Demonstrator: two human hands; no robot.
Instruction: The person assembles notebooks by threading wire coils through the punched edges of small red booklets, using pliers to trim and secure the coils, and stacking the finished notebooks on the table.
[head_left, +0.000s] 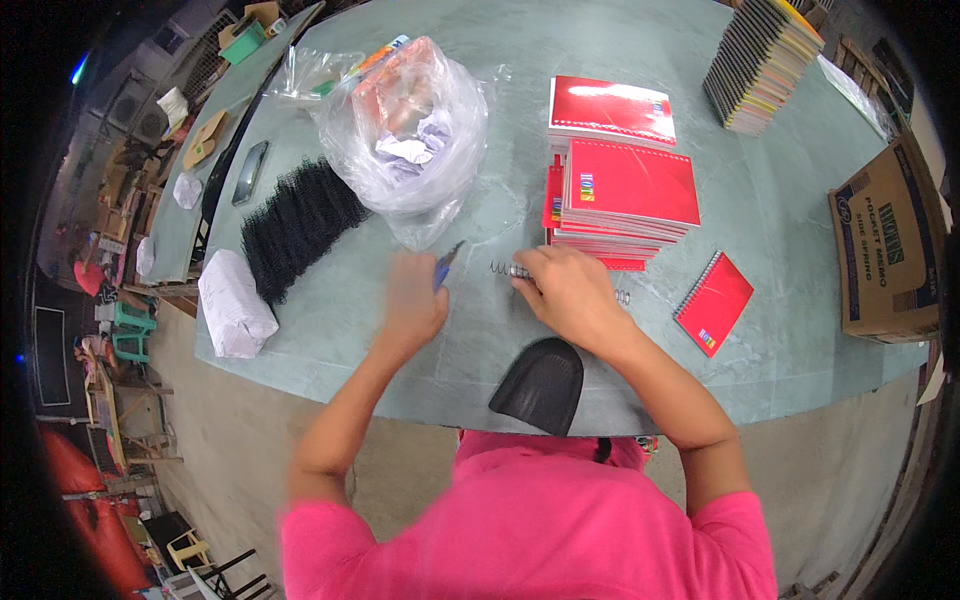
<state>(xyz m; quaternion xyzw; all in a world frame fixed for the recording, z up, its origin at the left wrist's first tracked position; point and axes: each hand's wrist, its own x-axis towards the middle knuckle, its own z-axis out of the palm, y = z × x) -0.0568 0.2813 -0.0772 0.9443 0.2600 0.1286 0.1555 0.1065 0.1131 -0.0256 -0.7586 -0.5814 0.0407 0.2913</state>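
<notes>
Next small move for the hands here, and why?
Probably bring the blue-handled tool in the left hand across to the free end of the wire spiral, since the right hand already pins it to the table and the tool tip points that way.

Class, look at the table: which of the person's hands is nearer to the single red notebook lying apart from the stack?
Right. The right hand lies beside the single red notebook; the left hand sits farther away.

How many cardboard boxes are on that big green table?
1. A brown cardboard box sits at the table's right edge, beyond the single small red notebook. More may lie outside the picture.
</notes>
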